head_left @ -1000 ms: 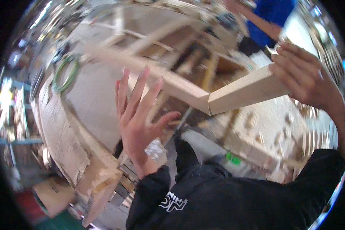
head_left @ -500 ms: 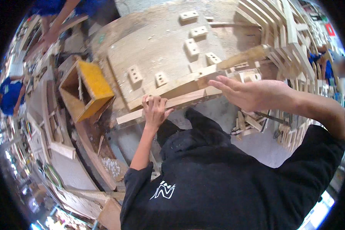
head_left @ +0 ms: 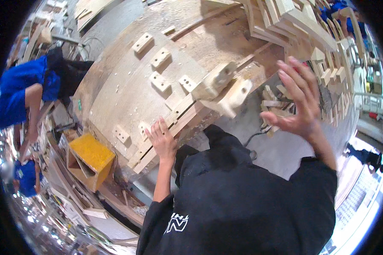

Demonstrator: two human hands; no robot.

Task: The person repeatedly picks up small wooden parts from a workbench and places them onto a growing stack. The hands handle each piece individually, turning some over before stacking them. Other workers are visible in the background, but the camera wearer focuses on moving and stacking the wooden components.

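fingers (head_left: 155,130) of the left hand (head_left: 164,143) lie slightly apart over a long wooden bar (head_left: 190,118), touching it; whether they grip or only press, i cannot tell. the bar runs slantwise along the near edge of the tabletop (head_left: 123,104), with a narrow dark gap between it and the pale strip beside it. the right hand (head_left: 301,108) is raised to the right of the tabletop, its fingers spread wide, the thumb well apart from the rest, holding nothing.

near the right end of the bar are two chunky wooden pieces (head_left: 217,83), blurred, each with a hole near one end; just how they rest cannot be made out. small pale blocks (head_left: 160,80) with drilled holes are scattered over the tabletop: four in its upper part, two more near the left hand, one of these just beside its fingertips.

a yellow-sided wooden box (head_left: 93,146), open on one side, is just beside the left end of the tabletop. light wooden frames (head_left: 312,30) crowd the right end, and scraps of wood (head_left: 276,103) lie near the right hand. at the left is a person in a blue shirt (head_left: 23,89).
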